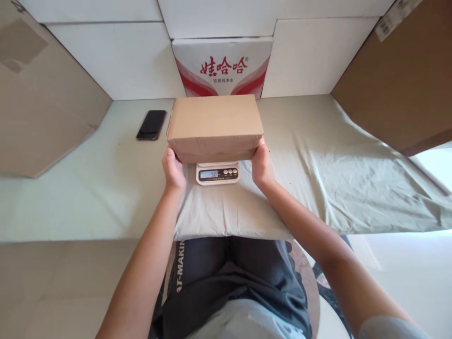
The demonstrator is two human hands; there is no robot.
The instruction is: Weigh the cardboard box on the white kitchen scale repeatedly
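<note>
A closed brown cardboard box rests on a small white digital scale, whose lit display and buttons stick out below the box's near edge. My left hand grips the box's near left corner, fingers curled under it. At the near right corner, my right hand does the same. The box covers most of the scale's platform.
A black phone lies face up left of the box. The table wears a grey-green cloth. White boxes and a red-printed carton line the back wall. Large brown cardboard sheets lean at the left and right.
</note>
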